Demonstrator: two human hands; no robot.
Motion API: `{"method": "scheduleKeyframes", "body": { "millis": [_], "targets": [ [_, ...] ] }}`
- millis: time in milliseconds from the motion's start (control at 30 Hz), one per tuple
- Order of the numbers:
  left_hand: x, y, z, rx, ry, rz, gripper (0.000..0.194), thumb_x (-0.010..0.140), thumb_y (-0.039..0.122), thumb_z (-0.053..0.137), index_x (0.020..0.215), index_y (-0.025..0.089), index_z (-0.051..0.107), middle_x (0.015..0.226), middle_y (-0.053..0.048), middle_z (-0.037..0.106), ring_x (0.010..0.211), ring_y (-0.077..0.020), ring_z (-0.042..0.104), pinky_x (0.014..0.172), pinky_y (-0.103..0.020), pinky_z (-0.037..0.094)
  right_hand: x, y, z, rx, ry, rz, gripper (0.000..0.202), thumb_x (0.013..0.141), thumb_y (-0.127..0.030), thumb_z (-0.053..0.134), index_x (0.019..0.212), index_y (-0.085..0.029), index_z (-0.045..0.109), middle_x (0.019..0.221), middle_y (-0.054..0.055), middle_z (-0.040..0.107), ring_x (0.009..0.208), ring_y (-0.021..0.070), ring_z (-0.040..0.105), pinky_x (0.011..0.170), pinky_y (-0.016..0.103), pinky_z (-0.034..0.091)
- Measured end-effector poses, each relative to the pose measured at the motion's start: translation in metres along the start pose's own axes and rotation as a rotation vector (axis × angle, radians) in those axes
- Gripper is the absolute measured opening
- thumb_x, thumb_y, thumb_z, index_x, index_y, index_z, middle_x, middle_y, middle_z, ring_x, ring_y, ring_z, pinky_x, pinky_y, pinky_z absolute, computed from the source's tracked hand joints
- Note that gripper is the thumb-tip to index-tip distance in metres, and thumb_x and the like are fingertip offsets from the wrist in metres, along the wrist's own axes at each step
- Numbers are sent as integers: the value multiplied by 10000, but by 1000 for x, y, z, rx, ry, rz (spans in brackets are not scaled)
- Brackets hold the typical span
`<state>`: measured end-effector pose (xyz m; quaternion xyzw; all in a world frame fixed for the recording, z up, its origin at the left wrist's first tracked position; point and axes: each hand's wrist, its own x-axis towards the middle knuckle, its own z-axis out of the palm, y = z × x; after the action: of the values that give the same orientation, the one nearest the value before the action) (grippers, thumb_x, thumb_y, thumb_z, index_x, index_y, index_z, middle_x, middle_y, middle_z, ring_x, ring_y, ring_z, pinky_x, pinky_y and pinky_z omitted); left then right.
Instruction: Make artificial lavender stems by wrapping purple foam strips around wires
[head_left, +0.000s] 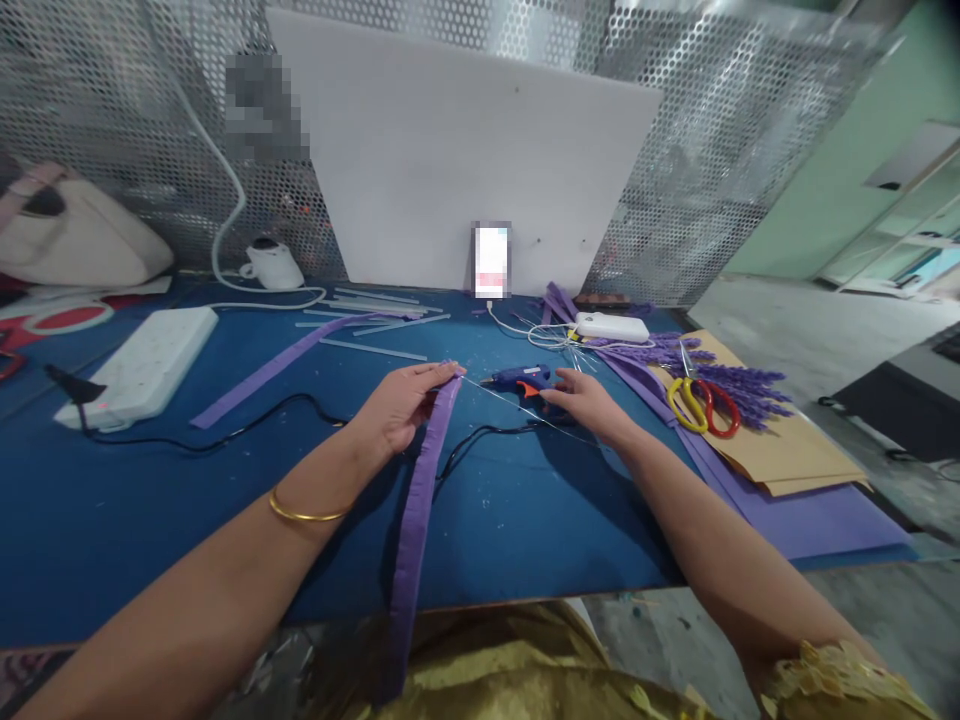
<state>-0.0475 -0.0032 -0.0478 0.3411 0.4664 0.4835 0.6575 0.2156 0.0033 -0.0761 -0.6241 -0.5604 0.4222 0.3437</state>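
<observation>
My left hand [409, 405] is closed in a pinch on the top end of a fringed purple paper strip [424, 480], which hangs down over the table's front edge. A thin wire [510, 402] runs from that pinched end to the right, passing under my right hand. My right hand [589, 403] is beside the back of a blue glue gun [517, 377] with an orange trigger; its thumb and fingers are apart. Whether the fingertips touch the gun is unclear. The gun's nozzle points left, toward the pinched strip end, and its handle is partly hidden.
A second purple strip [277, 370] and several glue sticks [382, 318] lie at the back left. A black cord crosses toward a white power strip [154, 365]. Scissors [703, 405], purple flower stems [742, 385] and brown paper [799, 450] are at right. A phone [491, 260] stands behind.
</observation>
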Motion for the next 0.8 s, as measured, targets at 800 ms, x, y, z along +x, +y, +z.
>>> {"method": "scheduleKeyframes", "body": {
  "millis": [800],
  "targets": [
    [-8,-3,8,-4,14,-61,221,641,219,862,805,102,772,679,-37,696,572,-93,590,552,-182,460,-19,-12,6,-390,87,-428,313,927,-435,556,1006,-209,758,953,68,760,816,201,671,709,301,471]
  ]
}}
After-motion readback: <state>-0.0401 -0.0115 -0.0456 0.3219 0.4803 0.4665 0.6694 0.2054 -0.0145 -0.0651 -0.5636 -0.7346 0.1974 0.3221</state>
